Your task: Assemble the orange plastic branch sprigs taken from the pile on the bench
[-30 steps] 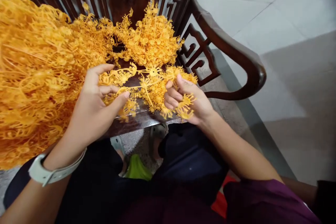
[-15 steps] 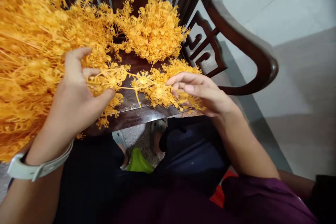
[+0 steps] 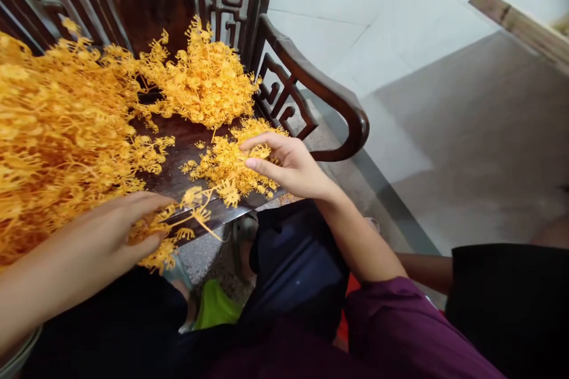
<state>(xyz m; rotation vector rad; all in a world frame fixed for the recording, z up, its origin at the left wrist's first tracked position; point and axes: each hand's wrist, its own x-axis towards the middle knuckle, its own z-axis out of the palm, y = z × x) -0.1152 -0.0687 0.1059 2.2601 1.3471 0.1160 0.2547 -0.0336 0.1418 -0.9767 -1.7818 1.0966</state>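
My left hand [image 3: 118,228] is closed around a yellow plastic flower sprig [image 3: 193,213], whose thin stems stick out to the right over the bench edge. Part of the sprig hides behind the fingers. My right hand [image 3: 296,166] is over a small heap of yellow flower pieces [image 3: 217,163], thumb and forefinger apart, with some pieces showing in the gap. To the left lies a large mass of yellow plastic flowers [image 3: 66,142]. A rounded clump of the same flowers [image 3: 208,80] sits at the back of the seat.
Everything rests on a dark wooden bench seat [image 3: 171,124] with a carved backrest and a curved armrest [image 3: 320,80] at right. My knees are against the front edge. Something bright green [image 3: 217,305] is below. Another person's arm [image 3: 427,272] shows at right.
The view has swung to the right. My left hand has drawn the sprig down and toward me, away from my right hand. My right hand's fingers have opened over the small heap.
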